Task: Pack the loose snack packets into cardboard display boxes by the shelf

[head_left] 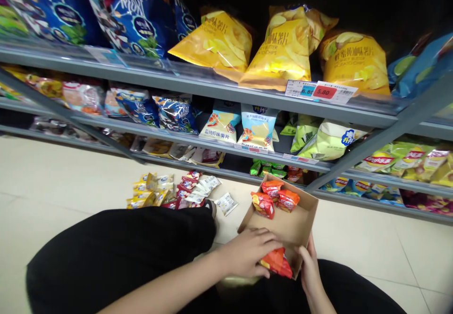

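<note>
A shallow brown cardboard box (293, 224) is held tilted between my knees. My right hand (310, 267) grips its near right side, with the thumb over the rim. My left hand (249, 252) reaches in from the left, and its fingers curl over an orange-red snack packet (278, 262) at the near end of the box. Part of that packet lies hidden under the fingers. At the far end of the box sit several more small red and orange packets (264, 204), apart from both hands.
On the floor left of the box lie several yellow packets (145, 191), dark red packets (186, 186) and a single white packet (226, 203). Ahead, a grey shelf rack (212, 80) holds yellow chip bags (283, 45) and blue bags (138, 17). A slanted post (364, 144) stands at right.
</note>
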Demonstrator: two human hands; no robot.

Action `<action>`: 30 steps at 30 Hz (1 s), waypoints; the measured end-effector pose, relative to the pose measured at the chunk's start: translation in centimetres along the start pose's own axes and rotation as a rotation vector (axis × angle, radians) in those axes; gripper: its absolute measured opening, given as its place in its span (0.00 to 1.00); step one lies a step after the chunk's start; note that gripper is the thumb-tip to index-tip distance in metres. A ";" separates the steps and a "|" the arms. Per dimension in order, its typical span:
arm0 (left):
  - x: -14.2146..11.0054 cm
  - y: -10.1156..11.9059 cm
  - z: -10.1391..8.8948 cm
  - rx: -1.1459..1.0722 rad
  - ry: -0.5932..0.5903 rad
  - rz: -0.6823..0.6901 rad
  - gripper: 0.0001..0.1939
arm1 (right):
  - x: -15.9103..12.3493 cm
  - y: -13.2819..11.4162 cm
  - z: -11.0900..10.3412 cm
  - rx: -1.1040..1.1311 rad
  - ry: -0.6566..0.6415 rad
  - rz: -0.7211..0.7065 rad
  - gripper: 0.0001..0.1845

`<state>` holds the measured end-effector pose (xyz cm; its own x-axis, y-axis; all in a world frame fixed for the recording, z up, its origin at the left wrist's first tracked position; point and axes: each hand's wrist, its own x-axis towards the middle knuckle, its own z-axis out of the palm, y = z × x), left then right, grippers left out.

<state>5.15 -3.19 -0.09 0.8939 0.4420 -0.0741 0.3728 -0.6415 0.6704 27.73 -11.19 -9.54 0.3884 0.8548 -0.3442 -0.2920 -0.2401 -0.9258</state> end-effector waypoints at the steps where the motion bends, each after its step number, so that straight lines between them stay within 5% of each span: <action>1: 0.0 -0.1 -0.6 -0.003 -0.007 0.026 0.36 | 0.0 0.0 0.0 0.001 0.013 0.006 0.44; 5: 0.1 -0.9 -3.6 -0.063 0.112 0.120 0.35 | 0.2 -0.1 -0.3 0.028 0.057 0.043 0.44; 10: 1.4 -4.3 -5.0 0.242 0.401 -0.163 0.27 | 0.3 0.0 -0.5 0.037 0.062 0.063 0.47; 16: 1.2 -5.8 -3.3 0.409 0.167 -0.040 0.15 | 0.3 -0.1 -0.6 0.070 0.069 0.063 0.48; 21: -0.6 -3.6 -4.1 0.386 0.054 -0.007 0.28 | 0.7 -0.1 -0.7 0.140 0.070 0.131 0.50; 24: -1.2 -2.7 -4.9 0.317 -0.004 -0.018 0.27 | 0.7 -0.1 -0.8 0.104 0.063 0.101 0.49; 28: -0.6 -2.7 -6.2 0.181 0.017 -0.004 0.27 | 0.3 -0.3 -0.4 0.031 0.036 0.006 0.49; 30: 0.5 -3.2 -6.8 0.162 0.164 -0.016 0.23 | 0.0 -0.3 -0.1 0.020 0.035 -0.057 0.48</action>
<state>2.75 3.38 2.71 0.8401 0.5404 0.0466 0.4333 -0.7202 0.5418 27.85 -11.16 -9.28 0.4356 0.8500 -0.2963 -0.2858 -0.1816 -0.9409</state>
